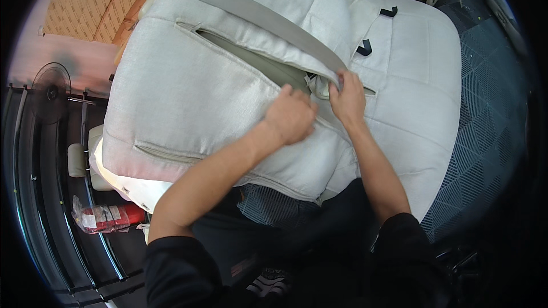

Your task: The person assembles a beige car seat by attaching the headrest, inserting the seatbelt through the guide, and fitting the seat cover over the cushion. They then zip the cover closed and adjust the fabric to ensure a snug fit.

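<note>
A pale quilted seat cover [188, 74] lies over a large car seat in front of me, with a long slit across its backrest. Beige seat surface [251, 60] shows through that slit. A wide grey-beige seat belt [240, 8] runs over the cover from the upper left down to my right hand [349, 100]. The fingers of that hand are closed on the belt, beside the slit's lower right end. My left hand [290, 115], slightly blurred, is curled at the slit's near edge. What its fingers hold, if anything, is hidden.
Two black hooks [364, 48] stick out of the cover on the right. Cardboard boxes [94, 3] stand at the upper left, above a fan [52, 92] and a dark rack. A red fire extinguisher [132, 214] in clear plastic lies at the lower left. Patterned flooring [485, 102] borders the seat's right side.
</note>
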Demonstrator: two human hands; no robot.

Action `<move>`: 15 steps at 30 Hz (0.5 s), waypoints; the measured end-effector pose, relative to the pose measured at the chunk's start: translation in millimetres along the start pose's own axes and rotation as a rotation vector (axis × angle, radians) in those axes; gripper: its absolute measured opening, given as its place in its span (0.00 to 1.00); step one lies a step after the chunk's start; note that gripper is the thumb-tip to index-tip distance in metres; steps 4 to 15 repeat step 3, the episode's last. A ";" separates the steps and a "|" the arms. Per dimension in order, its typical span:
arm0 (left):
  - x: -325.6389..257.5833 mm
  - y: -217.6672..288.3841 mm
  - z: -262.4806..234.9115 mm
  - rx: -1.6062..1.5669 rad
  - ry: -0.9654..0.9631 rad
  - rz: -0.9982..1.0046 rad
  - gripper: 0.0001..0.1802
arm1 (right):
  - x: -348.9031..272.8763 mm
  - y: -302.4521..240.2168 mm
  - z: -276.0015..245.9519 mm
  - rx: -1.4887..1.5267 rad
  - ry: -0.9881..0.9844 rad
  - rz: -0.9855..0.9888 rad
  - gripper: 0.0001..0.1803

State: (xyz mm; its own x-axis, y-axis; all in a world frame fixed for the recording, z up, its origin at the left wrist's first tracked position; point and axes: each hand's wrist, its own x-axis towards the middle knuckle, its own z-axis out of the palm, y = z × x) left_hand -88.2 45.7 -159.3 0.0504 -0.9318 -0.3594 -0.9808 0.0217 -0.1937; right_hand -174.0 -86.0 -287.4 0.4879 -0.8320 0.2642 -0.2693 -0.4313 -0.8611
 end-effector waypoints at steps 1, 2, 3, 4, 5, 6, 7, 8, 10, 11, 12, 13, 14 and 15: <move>4.6 14.4 -1.6 -0.043 0.015 0.051 0.20 | -14.1 27.9 4.7 -0.043 0.022 0.019 0.15; 6.9 26.3 -1.1 -0.027 0.013 0.089 0.21 | -20.5 49.8 7.7 -0.080 0.036 0.040 0.15; 5.7 26.9 -0.7 -0.029 0.010 0.084 0.21 | -21.2 58.1 6.4 -0.002 -0.007 0.142 0.18; 5.7 26.9 -0.7 -0.029 0.010 0.084 0.21 | -21.2 58.1 6.4 -0.002 -0.007 0.142 0.18; 5.7 26.9 -0.7 -0.029 0.010 0.084 0.21 | -21.2 58.1 6.4 -0.002 -0.007 0.142 0.18; 5.7 26.9 -0.7 -0.029 0.010 0.084 0.21 | -21.2 58.1 6.4 -0.002 -0.007 0.142 0.18; 5.7 26.9 -0.7 -0.029 0.010 0.084 0.21 | -21.2 58.1 6.4 -0.002 -0.007 0.142 0.18; 5.7 26.9 -0.7 -0.029 0.010 0.084 0.21 | -21.2 58.1 6.4 -0.002 -0.007 0.142 0.18; 5.7 26.9 -0.7 -0.029 0.010 0.084 0.21 | -21.2 58.1 6.4 -0.002 -0.007 0.142 0.18; 5.7 26.9 -0.7 -0.029 0.010 0.084 0.21 | -21.2 58.1 6.4 -0.002 -0.007 0.142 0.18; 5.7 26.9 -0.7 -0.029 0.010 0.084 0.21 | -21.2 58.1 6.4 -0.002 -0.007 0.142 0.18; 5.7 26.9 -0.7 -0.029 0.010 0.084 0.21 | -21.2 58.1 6.4 -0.002 -0.007 0.142 0.18; 5.7 26.9 -0.7 -0.029 0.010 0.084 0.21 | -21.2 58.1 6.4 -0.002 -0.007 0.142 0.18; 5.7 26.9 -0.7 -0.029 0.010 0.084 0.21 | -21.2 58.1 6.4 -0.002 -0.007 0.142 0.18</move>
